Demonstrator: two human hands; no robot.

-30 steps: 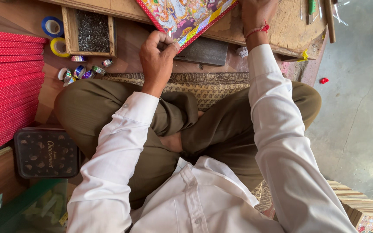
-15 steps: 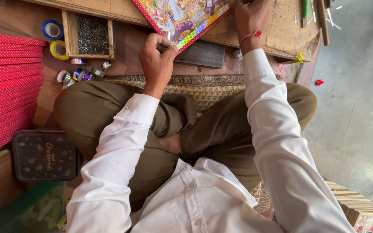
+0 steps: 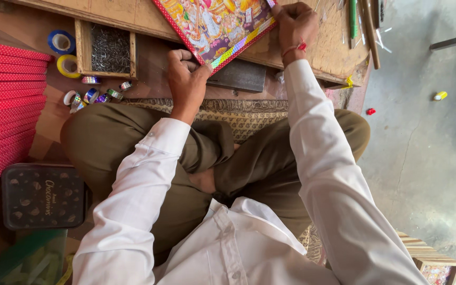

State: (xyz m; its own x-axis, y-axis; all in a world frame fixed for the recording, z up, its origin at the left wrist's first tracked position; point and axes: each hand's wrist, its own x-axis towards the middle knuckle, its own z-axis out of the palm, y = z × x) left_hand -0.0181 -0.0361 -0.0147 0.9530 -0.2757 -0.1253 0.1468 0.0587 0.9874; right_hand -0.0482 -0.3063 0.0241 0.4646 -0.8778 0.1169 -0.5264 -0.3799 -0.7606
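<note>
A colourful printed picture (image 3: 215,24) with a red dotted border and a shiny multicolour strip along its lower edge lies tilted on a low wooden board (image 3: 323,50). My left hand (image 3: 186,79) pinches the picture's lower left corner, fingers curled. At the right end of that edge, my right hand (image 3: 294,24) presses on the picture and the shiny strip; a red thread circles its wrist. I sit cross-legged in olive trousers and a white shirt.
A stack of red dotted strips (image 3: 6,105) fills the left. A wooden tray of small nails (image 3: 109,50), blue and yellow tape rolls (image 3: 64,53), shiny tape rolls (image 3: 93,95), a dark flat slab (image 3: 238,76) and a dark tin (image 3: 43,195) surround me. Grey floor lies right.
The view has dropped a little, so the board and picture sit higher in frame. My right hand has slid along the picture's lower edge toward its right end; my left hand keeps its corner.
</note>
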